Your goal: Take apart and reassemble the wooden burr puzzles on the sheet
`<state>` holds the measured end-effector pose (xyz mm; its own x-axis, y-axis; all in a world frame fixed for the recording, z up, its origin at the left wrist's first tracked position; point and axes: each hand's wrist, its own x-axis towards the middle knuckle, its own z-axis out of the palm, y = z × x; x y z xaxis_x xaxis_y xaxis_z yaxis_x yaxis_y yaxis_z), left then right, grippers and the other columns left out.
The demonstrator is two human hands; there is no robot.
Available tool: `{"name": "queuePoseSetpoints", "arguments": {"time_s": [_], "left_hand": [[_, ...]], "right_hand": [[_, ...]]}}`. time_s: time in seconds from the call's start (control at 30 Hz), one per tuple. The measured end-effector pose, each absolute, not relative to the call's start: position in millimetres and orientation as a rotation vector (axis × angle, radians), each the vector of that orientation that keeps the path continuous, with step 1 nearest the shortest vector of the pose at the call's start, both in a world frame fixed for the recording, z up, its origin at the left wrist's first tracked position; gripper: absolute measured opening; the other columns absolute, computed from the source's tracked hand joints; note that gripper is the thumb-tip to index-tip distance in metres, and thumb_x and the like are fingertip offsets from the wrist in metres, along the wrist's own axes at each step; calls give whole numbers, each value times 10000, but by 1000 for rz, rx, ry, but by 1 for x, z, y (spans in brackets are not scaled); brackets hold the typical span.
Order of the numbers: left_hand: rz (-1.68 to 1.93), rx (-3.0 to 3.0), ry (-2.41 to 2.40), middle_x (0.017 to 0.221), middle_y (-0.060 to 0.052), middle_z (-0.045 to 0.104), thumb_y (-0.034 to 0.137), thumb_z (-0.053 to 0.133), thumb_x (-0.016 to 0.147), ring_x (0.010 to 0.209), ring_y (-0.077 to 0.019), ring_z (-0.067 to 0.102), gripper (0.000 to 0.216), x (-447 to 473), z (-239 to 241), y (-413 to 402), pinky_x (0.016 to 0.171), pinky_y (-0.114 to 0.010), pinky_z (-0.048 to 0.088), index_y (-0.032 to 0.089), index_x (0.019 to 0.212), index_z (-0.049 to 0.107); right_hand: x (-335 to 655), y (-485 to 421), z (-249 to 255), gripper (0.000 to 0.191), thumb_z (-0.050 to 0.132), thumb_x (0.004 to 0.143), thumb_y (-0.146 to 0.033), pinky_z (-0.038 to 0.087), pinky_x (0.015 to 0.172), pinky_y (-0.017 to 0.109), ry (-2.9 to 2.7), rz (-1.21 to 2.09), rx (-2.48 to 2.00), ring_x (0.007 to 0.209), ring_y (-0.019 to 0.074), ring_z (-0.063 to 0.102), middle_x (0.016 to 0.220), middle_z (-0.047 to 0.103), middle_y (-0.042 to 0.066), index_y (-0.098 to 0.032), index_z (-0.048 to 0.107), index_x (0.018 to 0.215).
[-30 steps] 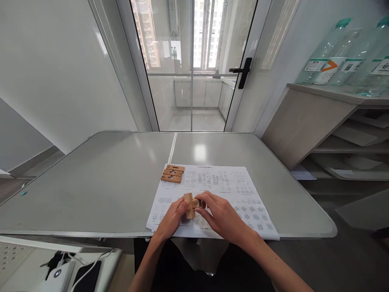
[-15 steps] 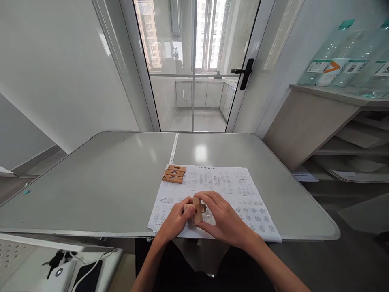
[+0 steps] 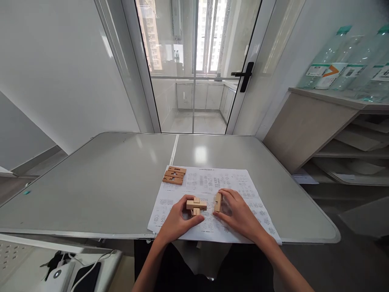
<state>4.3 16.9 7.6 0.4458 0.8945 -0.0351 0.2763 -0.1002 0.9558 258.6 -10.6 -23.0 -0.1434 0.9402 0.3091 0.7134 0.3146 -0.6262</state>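
Note:
My left hand [image 3: 181, 217] is closed around a cluster of interlocked wooden puzzle pieces [image 3: 197, 205], which form a small cross. To its right, my right hand [image 3: 238, 211] grips a single notched wooden puzzle piece [image 3: 217, 202] between thumb and fingers, holding it roughly upright and apart from the cluster. Both hands are over a printed instruction sheet [image 3: 209, 178] covered in small diagrams. Three more notched wooden pieces [image 3: 174, 175] lie side by side on the sheet's far left corner.
The sheet lies near the front edge of a grey table [image 3: 91, 182]. A shelf unit [image 3: 322, 117] with plastic bottles [image 3: 328, 61] stands on the right. At lower left, a white surface carries a white device [image 3: 59, 275] and cables. A glass door [image 3: 194, 97] is behind the table.
My right hand has moved right with one notched piece, which is now separated from the cluster. The cluster stays in my left hand and shows a different side.

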Motion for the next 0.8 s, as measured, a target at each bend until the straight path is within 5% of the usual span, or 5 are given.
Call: {"name": "queuePoseSetpoints", "arguments": {"time_s": [0.43,0.63,0.8], "left_hand": [[707,1690,1037,1038,-42,667,474,884,735,843,-181,553,622,5,11,15,811,-321,505,237,1246,620],[734,1698,1004,1049,-36,667,463,888,741,857,-179,559,639,4,7,15,822,-323,506,245,1273,608],[706,1737,997,1068,-32,668,492,869,755,868,-183,566,622,3,10,14,807,-316,498,255,1267,607]], "right_hand": [[256,-8,-36,613,722,916,-484,419,1172,595,-1883,365,-1552,1458,367,420,1534,500,115,-275,517,1455],[241,-21,-2,264,590,1030,-366,467,1150,506,-1912,424,-1242,1385,287,505,1346,641,75,-297,620,1283],[227,-26,4,312,669,986,-309,519,1083,480,-2020,403,-1159,1319,293,552,1296,666,81,-278,623,1294]]}}
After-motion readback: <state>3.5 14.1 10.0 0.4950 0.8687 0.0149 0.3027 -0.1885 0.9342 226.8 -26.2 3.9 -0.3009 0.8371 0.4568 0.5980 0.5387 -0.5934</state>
